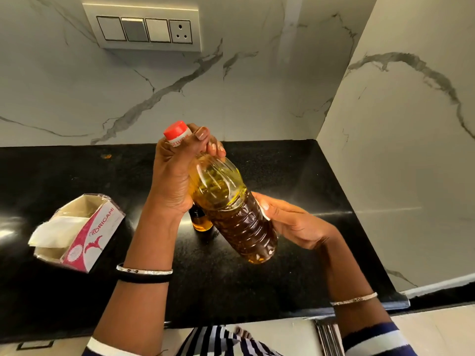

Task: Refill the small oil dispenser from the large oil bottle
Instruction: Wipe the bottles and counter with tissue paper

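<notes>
The large oil bottle [231,209], clear ribbed plastic full of yellow oil, hangs tilted above the black counter with its red cap [176,130] on, pointing up and left. My left hand [177,176] grips the neck just below the cap. My right hand [285,218] holds the lower body from the right, fingers wrapped behind it. The small oil dispenser [201,219], a short bottle with amber oil, stands on the counter behind the big bottle, mostly hidden by it and my left palm.
A pink and white tissue box [87,232] lies open on the counter [295,170] at the left. Marble walls close the back and right side. A switch panel [144,29] sits high on the back wall. The counter's front edge runs below my forearms.
</notes>
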